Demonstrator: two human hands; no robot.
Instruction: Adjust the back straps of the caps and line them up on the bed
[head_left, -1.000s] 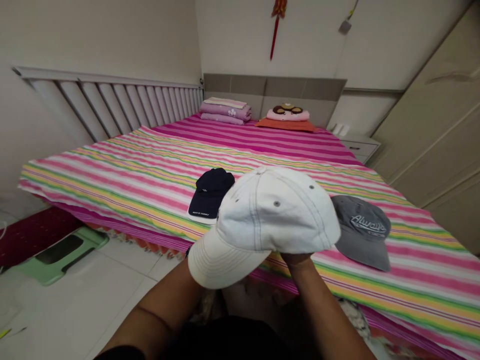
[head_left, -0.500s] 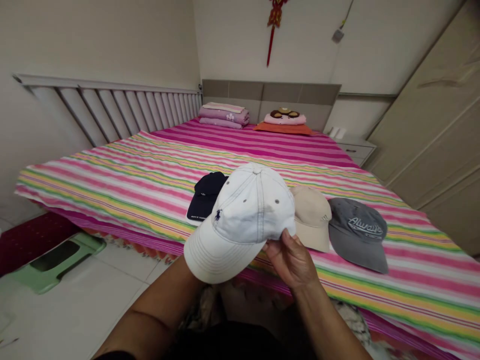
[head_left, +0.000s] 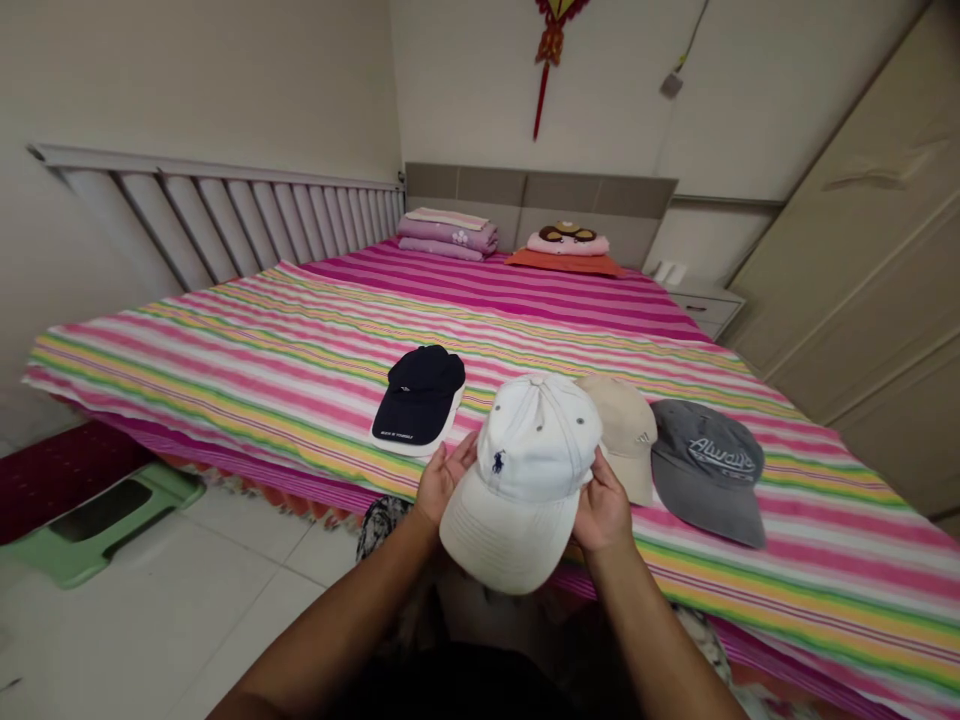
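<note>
A white baseball cap (head_left: pixel 534 440) with a small dark blue horse-and-rider emblem is held over the near edge of the bed, its brim pointing toward me and down. My left hand (head_left: pixel 444 482) supports it at the left side, fingers partly behind the crown. At the opposite side, my right hand (head_left: pixel 604 506) grips the lower rim, its fingertips partly hidden by the cap. A navy cap (head_left: pixel 421 392) with a white-edged brim lies to the left. Right of the white cap is a beige cap (head_left: pixel 626 430), partly covered by it, then a grey cap (head_left: pixel 709 470) with white lettering.
The caps lie on a striped bedspread (head_left: pixel 225 345). Folded bedding (head_left: pixel 448 232) and an orange pillow (head_left: pixel 566 262) sit by the headboard. A slatted rail (head_left: pixel 247 220) runs along the left side. On the floor at left stands a green stool (head_left: pixel 112 530).
The white cap has moved right and lower, and its brim has turned more toward me. My left hand, earlier hidden behind it, now shows at its left side. The navy cap is fully uncovered.
</note>
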